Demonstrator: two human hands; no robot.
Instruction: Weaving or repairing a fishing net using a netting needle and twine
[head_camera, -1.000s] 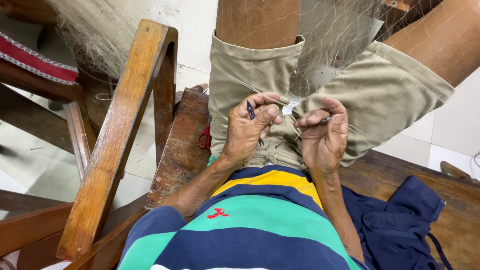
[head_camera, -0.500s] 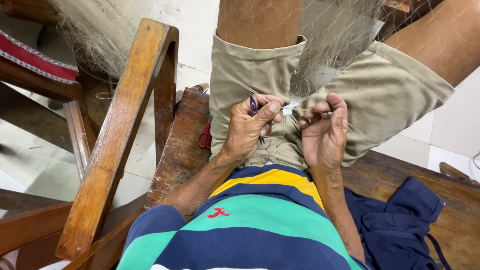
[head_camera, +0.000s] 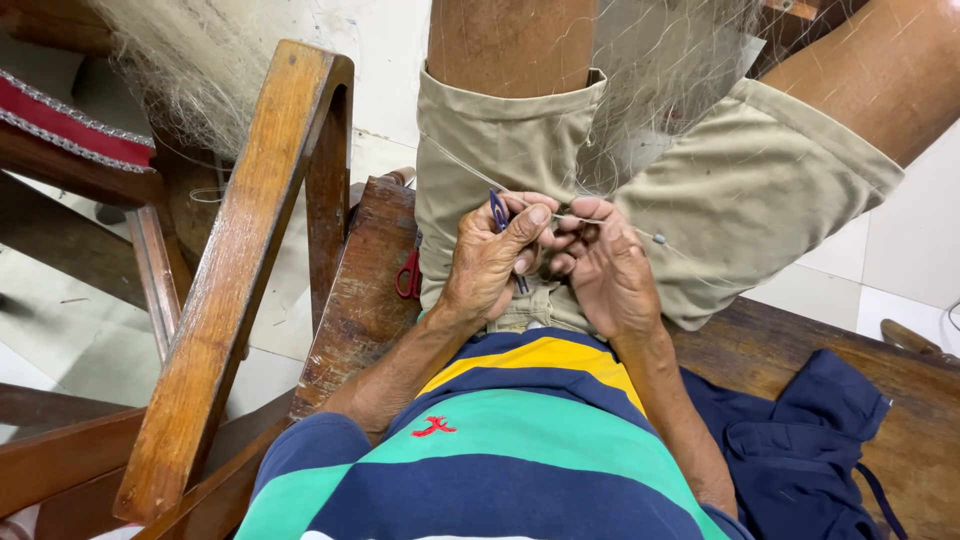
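Head view: the left hand (head_camera: 490, 262) is curled nearly closed over the lap, thumb and forefinger pinching a small dark-blue netting needle (head_camera: 499, 212) that stands up between them; the right hand (head_camera: 605, 270) sits just beside it, knuckles touching, its fingers bent in tight on a thin pale line (head_camera: 610, 223) that runs out to the right to a small grey bead (head_camera: 659, 239); whether the right fingers also grip mesh I cannot tell. The fine fishing net (head_camera: 660, 70) hangs over both bare knees and the khaki shorts (head_camera: 760, 190), and drapes down between the thighs right to the hands; another heap of it lies at the upper left behind the wooden armrest (head_camera: 240, 270). The person sits on a dark wooden bench (head_camera: 365, 280); red-handled scissors (head_camera: 408, 275) lie on its left edge, half hidden beside the shorts; a navy cloth (head_camera: 800, 440) is crumpled on the bench at the right edge, near the right forearm; a red cushioned chair (head_camera: 70, 130) stands at the far left; the striped shirt fills the lower middle and hides the bench beneath.
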